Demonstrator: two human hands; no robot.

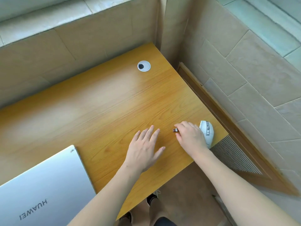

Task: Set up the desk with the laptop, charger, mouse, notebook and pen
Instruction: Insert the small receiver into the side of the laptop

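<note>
Laptop [44, 190] cropped by left and bottom edges; mouse [206, 132] partly behind right hand [189, 136].

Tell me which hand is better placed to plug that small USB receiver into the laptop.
Right, probably. The right hand has the USB receiver at its fingertips, beside the mouse. The left hand is open and empty, nearer the closed laptop, so it could steady that.

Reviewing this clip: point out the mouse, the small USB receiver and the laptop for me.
mouse [207, 132]: head view, on its white top shell beside the buttons.
USB receiver [175, 130]: head view, on its small dark body at the right hand's fingertips.
laptop [44, 185]: head view, on the middle of its closed silver lid.
</note>
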